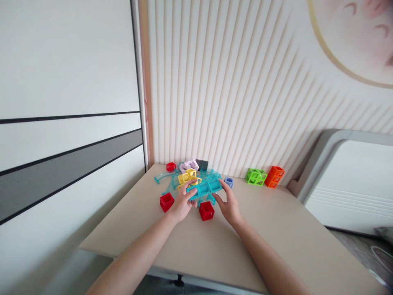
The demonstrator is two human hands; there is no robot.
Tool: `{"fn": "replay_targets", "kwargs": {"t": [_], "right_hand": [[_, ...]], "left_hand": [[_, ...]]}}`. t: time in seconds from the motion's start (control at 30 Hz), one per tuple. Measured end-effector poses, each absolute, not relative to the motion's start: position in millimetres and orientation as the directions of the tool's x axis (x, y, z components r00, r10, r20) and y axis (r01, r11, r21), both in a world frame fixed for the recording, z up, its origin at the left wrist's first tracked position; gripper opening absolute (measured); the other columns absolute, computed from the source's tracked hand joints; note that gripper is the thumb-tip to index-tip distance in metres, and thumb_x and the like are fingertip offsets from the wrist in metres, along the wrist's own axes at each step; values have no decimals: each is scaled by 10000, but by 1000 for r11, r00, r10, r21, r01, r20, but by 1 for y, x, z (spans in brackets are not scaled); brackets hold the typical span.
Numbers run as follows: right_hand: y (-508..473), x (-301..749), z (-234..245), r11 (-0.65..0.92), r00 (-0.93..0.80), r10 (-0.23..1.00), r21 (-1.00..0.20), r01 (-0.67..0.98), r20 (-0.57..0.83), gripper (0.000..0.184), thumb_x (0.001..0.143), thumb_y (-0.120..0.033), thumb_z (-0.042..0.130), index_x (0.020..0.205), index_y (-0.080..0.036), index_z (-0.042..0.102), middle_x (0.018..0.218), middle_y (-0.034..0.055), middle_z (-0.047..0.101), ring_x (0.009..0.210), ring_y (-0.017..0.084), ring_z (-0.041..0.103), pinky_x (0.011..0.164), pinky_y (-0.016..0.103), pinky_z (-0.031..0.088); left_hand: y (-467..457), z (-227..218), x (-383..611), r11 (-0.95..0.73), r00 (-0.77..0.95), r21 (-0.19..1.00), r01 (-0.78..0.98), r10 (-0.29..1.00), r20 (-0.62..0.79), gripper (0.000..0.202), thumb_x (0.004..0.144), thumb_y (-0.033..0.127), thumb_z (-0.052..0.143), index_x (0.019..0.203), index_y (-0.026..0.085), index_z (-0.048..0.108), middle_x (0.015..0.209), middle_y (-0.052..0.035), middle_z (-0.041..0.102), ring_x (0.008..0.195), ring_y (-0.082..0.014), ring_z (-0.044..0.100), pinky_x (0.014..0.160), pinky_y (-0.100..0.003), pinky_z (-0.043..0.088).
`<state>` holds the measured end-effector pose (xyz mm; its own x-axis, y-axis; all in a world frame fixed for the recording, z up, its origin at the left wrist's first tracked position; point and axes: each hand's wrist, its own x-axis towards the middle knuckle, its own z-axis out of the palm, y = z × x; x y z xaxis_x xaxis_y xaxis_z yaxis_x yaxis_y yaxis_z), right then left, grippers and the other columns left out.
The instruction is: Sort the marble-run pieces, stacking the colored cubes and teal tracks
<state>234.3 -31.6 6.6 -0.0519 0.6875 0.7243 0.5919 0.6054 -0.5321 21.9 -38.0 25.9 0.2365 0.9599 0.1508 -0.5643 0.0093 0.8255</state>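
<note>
Head view — turquoise strip point(203, 189): left fingers point(190, 194) gripping left end, right fingers point(226, 187) bracketing right end — hold unclear.

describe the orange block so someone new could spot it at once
Find the table against the ribbed wall. Follow the wall right, past the toy pile, to the green block. Just right of that stands the orange block, the only orange toy and the rightmost one.

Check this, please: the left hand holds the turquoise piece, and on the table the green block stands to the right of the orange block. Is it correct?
Not quite: the head view shows the green block to the left of the orange block. The left hand does hold the turquoise piece.
</note>
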Motion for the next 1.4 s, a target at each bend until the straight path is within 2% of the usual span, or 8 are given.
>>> {"fn": "replay_targets", "kwargs": {"t": [0.13,0.3,0.37,0.47,0.6,0.73,0.97,1.4], "right_hand": [[-40,237,16,583,-13,708,-574,576,706,467,882,-463,644,1286,-244,560,1255,139,642,1134,309,624,980,501,514],[-46,235,22,501,46,781,-669,549,623,337,804,-512,716,998,-245,645,834,60,685,785,251,633,775,427,546],[-46,233,22,476,7,850,-775,416,526,388,793,-525,723,1033,-237,625,803,30,668,657,195,592,646,356,534],[-48,231,27,372,-147,925,-917,146,352,429,805,-536,707,1077,-221,604,929,33,667,550,119,537,495,269,466],[-53,234,37,194,-355,918,-981,13,177,391,791,-527,730,960,-183,650,799,-5,638,466,73,491,473,238,417],[-54,238,40,64,-369,925,-995,-80,89,388,785,-532,737,940,-183,666,640,-47,589,412,70,461,432,223,366],[-52,239,36,82,-352,931,-995,-66,100,356,707,-473,816,827,-183,647,702,-40,605,455,75,503,460,231,424],[-54,228,31,279,-214,937,-960,-21,277,394,808,-568,703,852,-195,587,659,-44,594,444,108,562,495,259,437]], "left_hand": [[-38,25,20,-21,236,831,-555,955,182,529,755,392,778,1223,247,579,1038,-38,628,709,-127,600,482,-211,491],[-37,25,20,-66,182,864,-500,967,179,519,743,409,777,1189,215,595,1050,-55,650,741,-152,633,491,-213,502],[-36,25,19,-76,174,885,-459,969,173,522,747,409,773,1192,206,590,1028,-54,653,715,-144,624,487,-209,501],[-34,24,18,-140,145,923,-358,968,203,509,758,425,760,1189,208,596,1010,-43,642,674,-128,599,479,-210,510],[-34,24,18,-244,96,942,-229,958,272,437,786,448,728,1138,213,619,964,-32,626,625,-119,581,475,-223,526],[-36,24,17,-294,92,940,-171,946,312,431,780,450,727,1124,211,628,970,-44,641,599,-123,588,480,-233,528],[-40,21,13,-359,198,931,-59,910,364,367,809,409,707,1122,228,640,895,-29,671,528,-114,597,501,-238,510],[-39,21,12,-395,225,918,-27,892,391,349,833,402,683,1133,230,645,829,-16,679,569,-141,632,561,-255,525]]}}
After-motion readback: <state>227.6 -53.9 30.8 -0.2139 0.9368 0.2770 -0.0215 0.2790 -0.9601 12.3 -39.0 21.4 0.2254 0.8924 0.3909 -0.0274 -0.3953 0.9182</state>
